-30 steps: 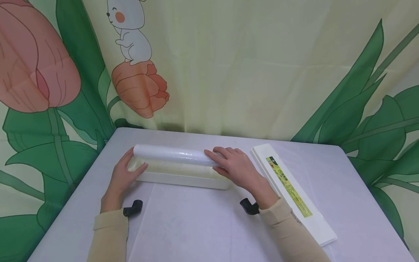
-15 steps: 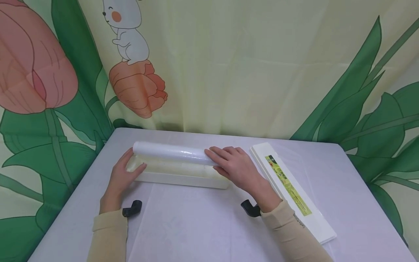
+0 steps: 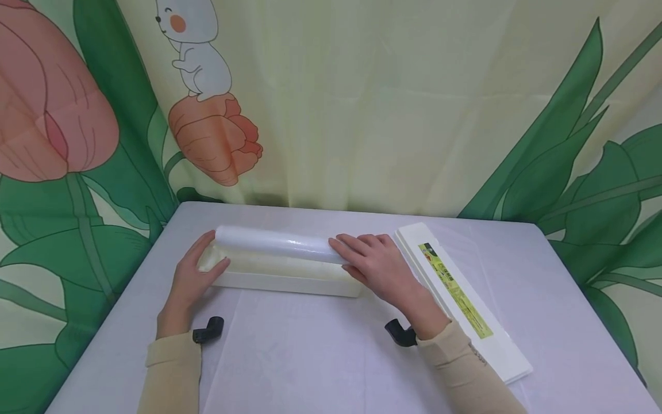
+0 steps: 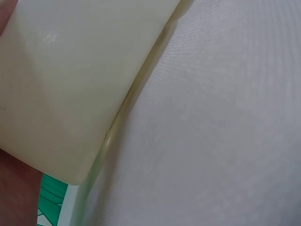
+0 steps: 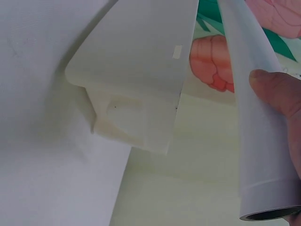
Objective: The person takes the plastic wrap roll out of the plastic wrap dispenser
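A roll of cling film (image 3: 274,240), white and glossy, is raised over a long, white, open-topped box (image 3: 284,283) on the table. My right hand (image 3: 380,264) grips the roll near its right end; in the right wrist view the thumb lies along the roll (image 5: 263,132), whose hollow end shows. At the box's left end, my left hand (image 3: 191,279) holds it, thumb at the front wall and fingers behind, fingertips right at the roll's left end. The box's smooth pale wall (image 4: 84,89) fills much of the left wrist view.
A long white lid-like piece (image 3: 457,293) with a yellow-green label lies slanted on the right, partly behind the right forearm. Black curved fittings (image 3: 208,330) sit at both wrists. A curtain (image 3: 362,115) printed with flowers hangs behind the table's (image 3: 300,351) far edge.
The roll has risen slightly above the box and then shifted a little to the right with my right hand. My left hand keeps its place on the box.
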A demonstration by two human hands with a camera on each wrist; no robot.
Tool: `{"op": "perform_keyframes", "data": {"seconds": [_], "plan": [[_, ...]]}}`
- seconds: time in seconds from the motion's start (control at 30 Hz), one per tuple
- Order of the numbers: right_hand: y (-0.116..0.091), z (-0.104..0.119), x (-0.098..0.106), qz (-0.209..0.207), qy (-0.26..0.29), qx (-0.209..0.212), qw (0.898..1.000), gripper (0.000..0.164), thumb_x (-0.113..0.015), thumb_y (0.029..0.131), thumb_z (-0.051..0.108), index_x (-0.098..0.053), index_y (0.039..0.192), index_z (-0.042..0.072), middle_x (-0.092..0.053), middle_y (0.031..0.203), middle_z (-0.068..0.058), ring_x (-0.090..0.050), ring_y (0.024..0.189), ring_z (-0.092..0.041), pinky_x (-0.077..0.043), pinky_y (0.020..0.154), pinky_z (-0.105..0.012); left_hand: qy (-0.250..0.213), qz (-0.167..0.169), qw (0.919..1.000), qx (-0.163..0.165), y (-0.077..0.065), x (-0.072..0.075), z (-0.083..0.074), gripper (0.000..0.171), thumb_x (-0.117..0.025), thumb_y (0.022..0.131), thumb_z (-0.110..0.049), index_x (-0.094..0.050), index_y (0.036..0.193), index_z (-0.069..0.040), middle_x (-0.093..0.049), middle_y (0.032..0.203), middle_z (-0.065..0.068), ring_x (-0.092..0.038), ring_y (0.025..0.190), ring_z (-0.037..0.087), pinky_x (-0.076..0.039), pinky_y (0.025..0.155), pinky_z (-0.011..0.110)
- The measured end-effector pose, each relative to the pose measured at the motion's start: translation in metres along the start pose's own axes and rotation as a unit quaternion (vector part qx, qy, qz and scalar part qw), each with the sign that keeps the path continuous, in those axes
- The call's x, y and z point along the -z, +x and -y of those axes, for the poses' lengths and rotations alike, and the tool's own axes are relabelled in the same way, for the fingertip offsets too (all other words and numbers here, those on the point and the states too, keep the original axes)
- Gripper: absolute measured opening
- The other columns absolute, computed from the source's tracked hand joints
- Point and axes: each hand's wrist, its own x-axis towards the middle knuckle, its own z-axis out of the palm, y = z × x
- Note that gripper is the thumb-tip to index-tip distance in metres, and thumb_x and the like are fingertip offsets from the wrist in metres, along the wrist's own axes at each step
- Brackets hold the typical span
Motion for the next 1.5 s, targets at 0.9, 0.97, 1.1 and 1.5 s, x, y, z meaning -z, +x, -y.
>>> {"op": "perform_keyframes", "data": {"seconds": [0.9, 0.97, 1.1, 1.5], "plan": [[-0.046, -0.015, 0.008, 0.010, 0.049, -0.072, 0.996, 0.063, -0.081, 0.084, 0.017, -0.058, 0.142, 0.012, -0.064, 0.133, -0.008, -0.063, 0.110, -0.033, -0.051, 0.077, -0.047, 0.003, 0.003, 1.0000, -0.006, 0.001, 0.000, 0.000, 0.073, -0.074, 0.090, -0.022, -0.042, 0.153, -0.004, -0.036, 0.158, 0.020, -0.027, 0.147, 0.041, -0.019, 0.117, 0.064], [-0.050, -0.014, 0.008, 0.008, 0.049, -0.075, 0.996, 0.063, -0.081, 0.083, 0.017, -0.058, 0.142, 0.012, -0.064, 0.133, -0.008, -0.063, 0.109, -0.033, -0.051, 0.076, -0.047, 0.006, 0.005, 1.0000, -0.003, 0.001, 0.000, 0.000, 0.073, -0.074, 0.091, -0.023, -0.042, 0.153, -0.004, -0.035, 0.158, 0.021, -0.027, 0.147, 0.041, -0.019, 0.117, 0.064], [-0.056, -0.014, 0.006, 0.001, 0.044, -0.081, 0.996, 0.063, -0.082, 0.083, 0.017, -0.059, 0.141, 0.011, -0.064, 0.132, -0.008, -0.064, 0.107, -0.034, -0.051, 0.076, -0.048, 0.010, 0.007, 0.9999, -0.002, 0.000, 0.000, -0.001, 0.073, -0.074, 0.091, -0.023, -0.041, 0.153, -0.004, -0.035, 0.158, 0.021, -0.026, 0.147, 0.041, -0.019, 0.117, 0.065], [-0.071, -0.020, 0.007, -0.019, 0.042, -0.101, 0.994, 0.065, -0.084, 0.080, 0.014, -0.060, 0.140, 0.010, -0.066, 0.130, -0.011, -0.067, 0.102, -0.036, -0.052, 0.077, -0.052, 0.006, 0.007, 1.0000, -0.002, 0.000, 0.000, -0.002, 0.073, -0.074, 0.091, -0.022, -0.041, 0.153, -0.004, -0.035, 0.158, 0.020, -0.026, 0.147, 0.041, -0.019, 0.116, 0.066]]}}
